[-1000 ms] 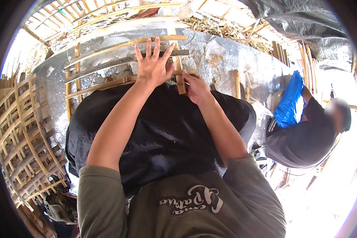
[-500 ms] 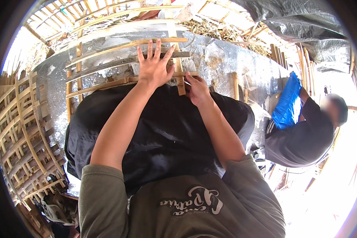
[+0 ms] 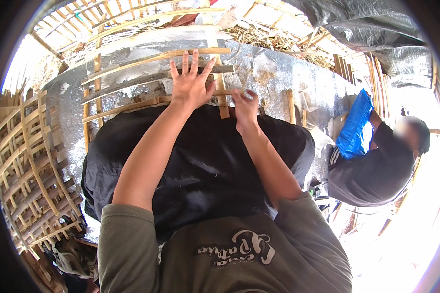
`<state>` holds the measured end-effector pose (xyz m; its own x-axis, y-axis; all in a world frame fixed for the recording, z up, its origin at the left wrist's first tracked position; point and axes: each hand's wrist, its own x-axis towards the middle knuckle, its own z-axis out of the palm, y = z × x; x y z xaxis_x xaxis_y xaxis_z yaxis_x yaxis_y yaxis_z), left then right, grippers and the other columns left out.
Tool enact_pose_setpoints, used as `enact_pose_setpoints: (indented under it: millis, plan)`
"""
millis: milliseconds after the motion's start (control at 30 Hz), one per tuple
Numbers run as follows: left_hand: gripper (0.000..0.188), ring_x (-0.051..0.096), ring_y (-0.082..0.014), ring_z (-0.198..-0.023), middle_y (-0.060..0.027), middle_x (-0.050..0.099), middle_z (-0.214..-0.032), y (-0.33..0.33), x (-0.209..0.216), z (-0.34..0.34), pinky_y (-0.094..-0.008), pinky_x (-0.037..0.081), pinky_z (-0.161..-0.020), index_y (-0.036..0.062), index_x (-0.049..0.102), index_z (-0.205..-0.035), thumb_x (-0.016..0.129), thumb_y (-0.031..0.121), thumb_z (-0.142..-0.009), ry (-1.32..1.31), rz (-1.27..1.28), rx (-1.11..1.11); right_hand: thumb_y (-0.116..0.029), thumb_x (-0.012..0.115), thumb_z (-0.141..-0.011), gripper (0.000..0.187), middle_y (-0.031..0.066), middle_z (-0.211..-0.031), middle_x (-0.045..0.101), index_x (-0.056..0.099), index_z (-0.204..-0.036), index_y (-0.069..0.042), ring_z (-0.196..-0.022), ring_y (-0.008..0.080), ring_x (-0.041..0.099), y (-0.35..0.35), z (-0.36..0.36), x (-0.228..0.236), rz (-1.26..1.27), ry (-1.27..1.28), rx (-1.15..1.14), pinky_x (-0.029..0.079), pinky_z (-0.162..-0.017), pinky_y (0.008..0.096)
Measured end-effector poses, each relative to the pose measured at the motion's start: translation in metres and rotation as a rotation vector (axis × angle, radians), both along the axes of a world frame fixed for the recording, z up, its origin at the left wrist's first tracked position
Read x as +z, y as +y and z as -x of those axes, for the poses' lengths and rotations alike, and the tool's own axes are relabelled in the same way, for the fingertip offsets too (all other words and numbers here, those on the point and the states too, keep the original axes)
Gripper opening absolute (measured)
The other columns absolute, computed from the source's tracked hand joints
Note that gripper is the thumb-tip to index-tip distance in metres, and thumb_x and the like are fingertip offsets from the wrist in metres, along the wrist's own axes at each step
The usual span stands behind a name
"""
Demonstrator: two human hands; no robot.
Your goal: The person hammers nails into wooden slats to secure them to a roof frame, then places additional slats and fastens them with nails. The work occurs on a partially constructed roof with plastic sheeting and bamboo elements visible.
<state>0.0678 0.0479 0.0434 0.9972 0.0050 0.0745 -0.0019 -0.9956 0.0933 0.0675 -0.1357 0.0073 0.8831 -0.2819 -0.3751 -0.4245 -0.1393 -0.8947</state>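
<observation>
A bamboo lattice (image 3: 127,83) of long cross slats on upright strips lies in front of me, its near part by my knees. My left hand (image 3: 190,88) rests flat with fingers spread over the slats, close to a wide upright strip (image 3: 223,106). Just right of that strip, my right hand (image 3: 245,110) is raised with thumb and fingers apart and bent. Its fingertips are by the right end of the nearest slat; whether they touch it is unclear. Black cloth (image 3: 195,161) covers my lap.
Woven bamboo panels (image 3: 32,171) stand at the left. A grey plastic sheet (image 3: 274,73) lies beneath the lattice, with bamboo scraps (image 3: 264,39) beyond. At the right a person (image 3: 371,166) in dark clothes sits with a blue plastic bag (image 3: 355,129).
My right hand has shifted slightly right, away from the upright strip, and its fingers have spread. The left hand stays in place on the slats.
</observation>
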Motion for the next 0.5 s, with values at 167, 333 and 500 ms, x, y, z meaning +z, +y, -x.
enact_pose_setpoints:
  millis: [167,333,500]
  plan:
    - [0.066,0.015,-0.0397,-0.156,-0.0168,0.014,-0.170,0.001,0.002,0.002,-0.0695,0.011,-0.120,0.0367,0.027,-0.161,0.045,0.056,-0.101,0.028,-0.014,0.019,-0.024,0.069,-0.097,0.056,0.0226,-0.144,0.051,0.045,-0.140,0.003,-0.129,0.0382,0.052,0.000,-0.021,0.054,0.697,-0.714,0.394,0.042,-0.108,0.0498]
    - [0.072,0.014,-0.0405,-0.156,-0.0167,0.012,-0.170,0.003,0.005,0.001,-0.0705,0.011,-0.119,0.0379,0.024,-0.161,0.054,0.052,-0.097,0.066,0.007,0.014,-0.043,0.052,-0.103,0.065,0.0263,-0.157,0.036,0.044,-0.147,0.003,-0.148,0.0453,0.031,0.024,-0.027,0.065,1.065,-0.557,0.938,0.031,-0.116,0.0627]
    - [0.080,0.011,-0.0401,-0.157,-0.0161,0.009,-0.171,0.004,0.005,0.000,-0.0702,0.012,-0.119,0.0386,0.024,-0.161,0.063,0.045,-0.092,0.080,0.029,0.010,-0.053,0.044,-0.104,0.072,0.0212,-0.164,0.027,0.035,-0.155,-0.003,-0.153,0.0439,0.021,0.028,-0.024,0.058,1.156,-0.423,1.057,0.027,-0.116,0.0686]
